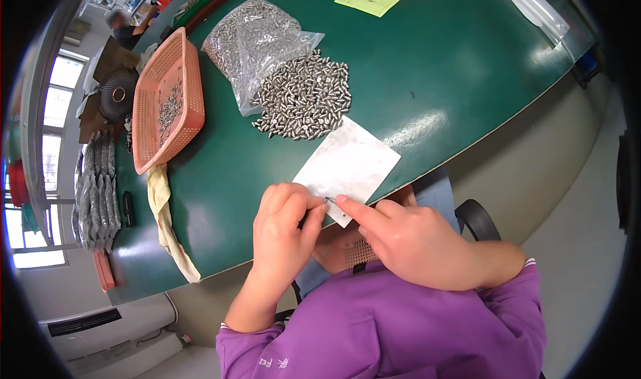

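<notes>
Over the near corner of a white paper sheet, my left hand is closed in a pinch, fingers bent toward the thumb. A tiny dark metal part shows at its fingertips. From the right, my right hand reaches its straight index finger to that same part, while its other fingers curl inward; whether they hold anything is hidden. Beyond the paper lies a heap of small pointed silver metal pieces, partly touching the sheet's far edge. A clear plastic bag full of similar pieces leans open behind the heap.
A pink mesh basket with some metal pieces stands at left on the green table, a cream cloth strip beside it. Another pink basket sits below the table edge. A yellow note lies far off. A person is at far left.
</notes>
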The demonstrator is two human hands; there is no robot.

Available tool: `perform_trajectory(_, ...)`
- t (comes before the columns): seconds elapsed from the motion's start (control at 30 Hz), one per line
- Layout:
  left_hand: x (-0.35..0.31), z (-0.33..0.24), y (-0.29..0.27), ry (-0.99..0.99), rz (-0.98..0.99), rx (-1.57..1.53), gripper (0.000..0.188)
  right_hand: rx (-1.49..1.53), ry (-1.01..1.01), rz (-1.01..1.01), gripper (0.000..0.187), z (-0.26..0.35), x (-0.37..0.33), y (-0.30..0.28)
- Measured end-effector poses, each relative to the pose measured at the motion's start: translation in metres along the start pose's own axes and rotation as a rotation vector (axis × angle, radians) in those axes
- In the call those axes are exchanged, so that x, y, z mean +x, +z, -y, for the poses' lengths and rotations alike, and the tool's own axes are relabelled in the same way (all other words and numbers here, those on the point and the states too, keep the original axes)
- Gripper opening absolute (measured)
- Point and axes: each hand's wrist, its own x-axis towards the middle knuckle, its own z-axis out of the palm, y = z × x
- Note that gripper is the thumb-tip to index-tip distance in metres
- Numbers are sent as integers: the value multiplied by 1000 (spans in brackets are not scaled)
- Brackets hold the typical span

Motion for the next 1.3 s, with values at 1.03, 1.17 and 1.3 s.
perform_trajectory(1.03, 25, 31, -16, -288, -194, -207, 15, 287, 44, -176, 49, -21, -18, -7)
perform_trajectory(1.17, 0, 13, -12, -144, -135, -229, 22, 283, 68, -148, 54, -19, -17, -2)
perform_trajectory(1.3, -11, -2, 4, -133, -163, -304, 16, 271, 145, -5, 56, -8, -14, -6)
